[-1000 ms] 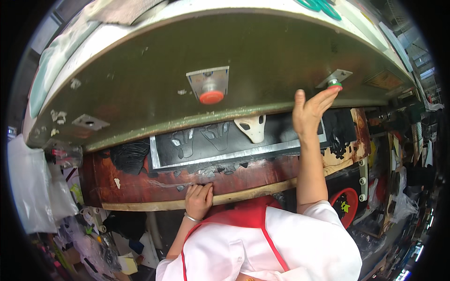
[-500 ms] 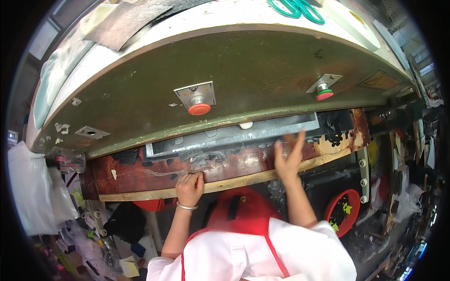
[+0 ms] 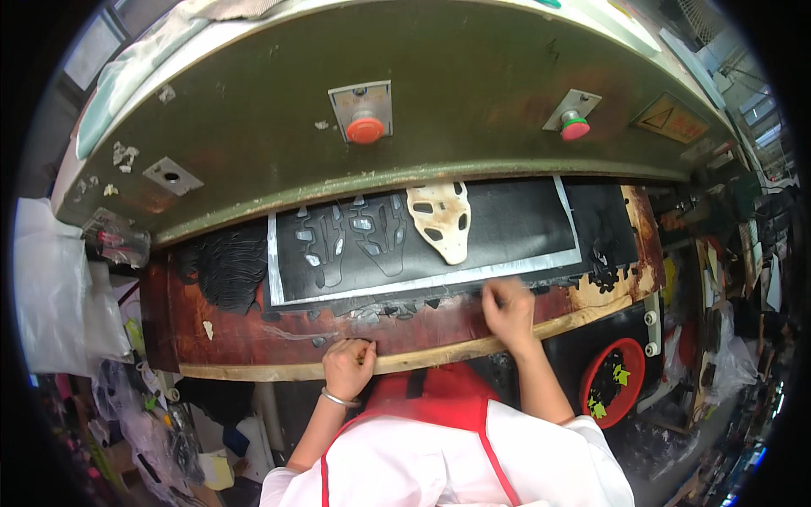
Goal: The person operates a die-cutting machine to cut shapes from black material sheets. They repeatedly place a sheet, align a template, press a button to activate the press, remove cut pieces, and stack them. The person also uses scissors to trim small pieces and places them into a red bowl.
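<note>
My left hand is a closed fist resting on the pale wooden front edge of the dark red board, with nothing seen in it. Above the board's front strip, my right hand has its fingers curled in, somewhat blurred, and nothing shows in it. Beyond it lies a black sheet bordered with silver tape. A pale cutting die with several slots sits on this sheet, its far end hidden under the green machine beam. Left of it, two similar slotted outlines are cut into the black sheet.
Two red push buttons project from the beam. Thin black strips are heaped at the board's left; black scraps lie along the sheet's front. A red tub of black and yellow scraps stands at lower right. Plastic bags hang at left.
My right hand has gone from spread fingers to curled ones. The beam sits higher in view, and much more of the black sheet and the pale die shows beneath it. My left fist stays at the edge.
</note>
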The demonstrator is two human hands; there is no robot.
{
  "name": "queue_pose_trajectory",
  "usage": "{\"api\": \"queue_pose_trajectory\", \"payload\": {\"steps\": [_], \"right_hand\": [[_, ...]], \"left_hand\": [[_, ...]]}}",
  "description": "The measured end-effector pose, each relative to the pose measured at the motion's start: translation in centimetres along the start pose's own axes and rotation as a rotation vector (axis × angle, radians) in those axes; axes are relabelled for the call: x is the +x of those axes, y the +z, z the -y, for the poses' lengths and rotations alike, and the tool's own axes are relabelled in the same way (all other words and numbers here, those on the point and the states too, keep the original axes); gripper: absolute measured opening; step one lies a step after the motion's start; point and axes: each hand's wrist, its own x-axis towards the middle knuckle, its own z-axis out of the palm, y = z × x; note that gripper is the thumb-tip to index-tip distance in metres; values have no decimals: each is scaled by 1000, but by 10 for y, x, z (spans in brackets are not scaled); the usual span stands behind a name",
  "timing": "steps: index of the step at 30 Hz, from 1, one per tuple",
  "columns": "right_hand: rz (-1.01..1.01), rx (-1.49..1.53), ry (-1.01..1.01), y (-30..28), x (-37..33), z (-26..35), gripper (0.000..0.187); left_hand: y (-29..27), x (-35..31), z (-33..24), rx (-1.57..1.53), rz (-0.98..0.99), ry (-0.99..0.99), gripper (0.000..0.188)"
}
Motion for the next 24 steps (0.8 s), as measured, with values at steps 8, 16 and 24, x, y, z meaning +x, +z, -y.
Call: {"api": "queue_pose_trajectory", "payload": {"steps": [8, 16, 24], "right_hand": [[193, -187, -20, 37, 14, 41, 104], [261, 553, 291, -16, -25, 29, 111], [143, 1056, 571, -50, -13, 11, 97]], "left_hand": [[11, 23, -50, -104, -148, 238, 19], [59, -14, -85, -82, 45, 327, 56], [59, -20, -86, 178, 135, 382, 48]]}}
